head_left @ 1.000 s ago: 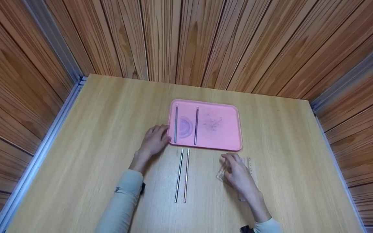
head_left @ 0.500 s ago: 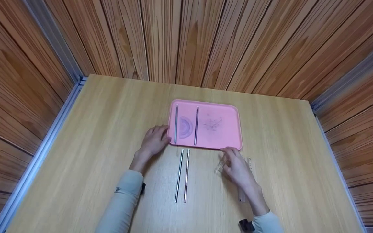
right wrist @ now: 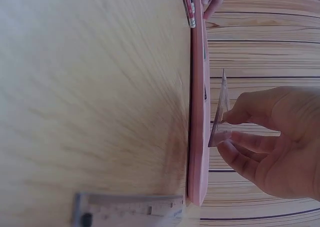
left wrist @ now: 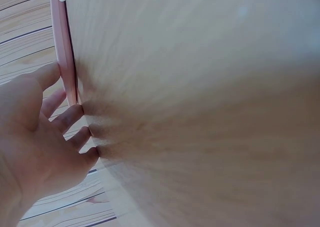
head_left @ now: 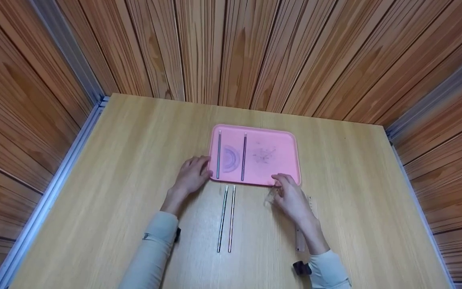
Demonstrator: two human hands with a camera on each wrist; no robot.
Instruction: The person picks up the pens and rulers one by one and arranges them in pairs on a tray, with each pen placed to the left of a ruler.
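My right hand (head_left: 293,200) pinches a clear set square (right wrist: 223,104) between thumb and fingers, at the front right edge of a pink tray (head_left: 279,138). In the right wrist view the set square is held up, apart from the tray's wall. The left hand (head_left: 191,176) touches the tray's left edge with spread fingers, some fingertips down on the tabletop. On the tray lie a greenish pencil (head_left: 218,156), a dark pencil (head_left: 244,158) and, between them, a purplish protractor (head_left: 231,158). A darker patterned patch marks the tray's right half.
Two shiny pencils, one greenish (head_left: 222,220) and one pinkish (head_left: 232,220), lie side by side on the wooden table (head_left: 146,128) before the tray. A clear ruler (head_left: 300,241) lies partly under the right forearm. Wood-panelled walls enclose the table.
My right hand has moved away from me with the set square, from the table in front of the tray to over its front right edge. The left hand stays at the tray.
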